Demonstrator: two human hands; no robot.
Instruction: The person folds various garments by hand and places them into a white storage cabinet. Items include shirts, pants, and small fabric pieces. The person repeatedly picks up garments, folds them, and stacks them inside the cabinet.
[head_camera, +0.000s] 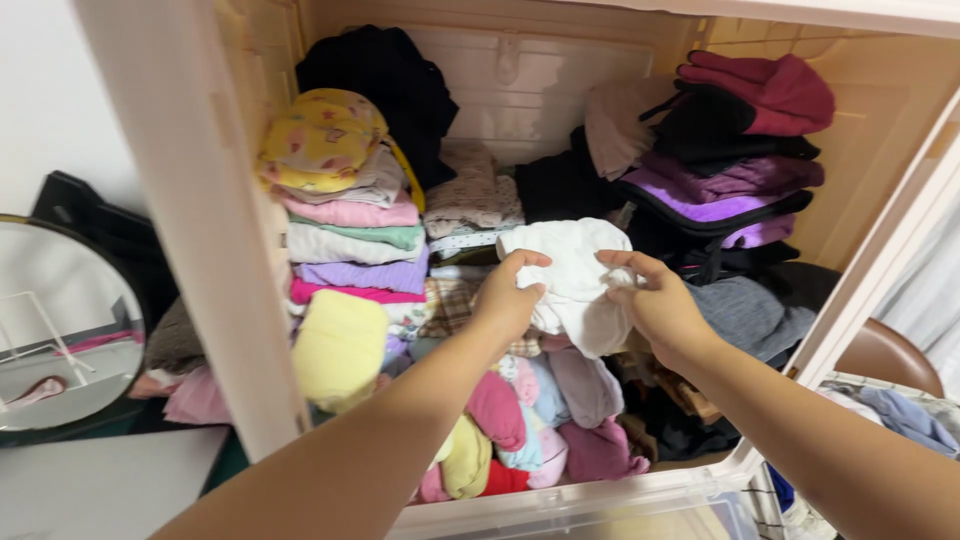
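Both of my hands reach into an open pale plastic storage cabinet (215, 180) stuffed with clothes. My left hand (508, 298) and my right hand (655, 300) each pinch a side of a bunched white garment (575, 275), holding it in front of the middle of the cabinet. To the left stands a pile of folded pastel clothes (355, 245) with a yellow patterned piece (320, 138) on top. Below my hands lie several rolled small items in pink, yellow and lilac (530, 420).
Dark, purple and maroon clothes (730, 160) are heaped at the right inside the cabinet. A black garment (385, 80) sits at the back left. A round mirror (60, 325) stands on the surface at far left. More fabric (890, 410) lies at the lower right outside.
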